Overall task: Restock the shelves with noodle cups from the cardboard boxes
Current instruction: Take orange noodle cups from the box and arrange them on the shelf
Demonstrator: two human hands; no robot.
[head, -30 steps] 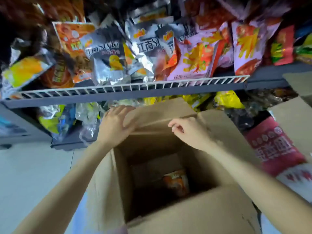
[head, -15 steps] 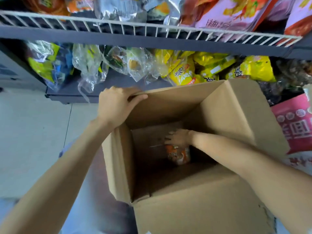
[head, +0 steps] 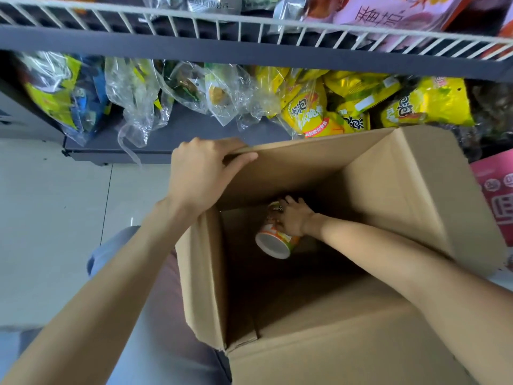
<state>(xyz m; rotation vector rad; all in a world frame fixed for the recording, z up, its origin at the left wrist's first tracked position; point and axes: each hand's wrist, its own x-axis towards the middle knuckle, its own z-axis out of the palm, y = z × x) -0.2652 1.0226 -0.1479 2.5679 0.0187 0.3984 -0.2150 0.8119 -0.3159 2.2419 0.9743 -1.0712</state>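
Note:
An open brown cardboard box [head: 394, 195] stands on the floor in front of the shelves. Deep inside it my right hand [head: 295, 219] is wrapped around an orange and white noodle cup [head: 274, 241], which lies tilted with its white bottom facing me. My left hand [head: 202, 173] grips the top edge of the box's far flap at its left corner, thumb on the inside. The rest of the box's inside is dark and I see no other cup there.
A dark low shelf [head: 177, 134] beyond the box holds clear and yellow snack bags [head: 311, 112]. A white wire rail [head: 249, 29] fronts the shelf above. A pink carton [head: 497, 190] stands at the right. Pale floor tiles [head: 55, 218] lie to the left.
My view has tilted down toward the box. My right hand left the flap, reached down inside and closed on the noodle cup, which now lies tipped over. My left hand keeps hold of the flap.

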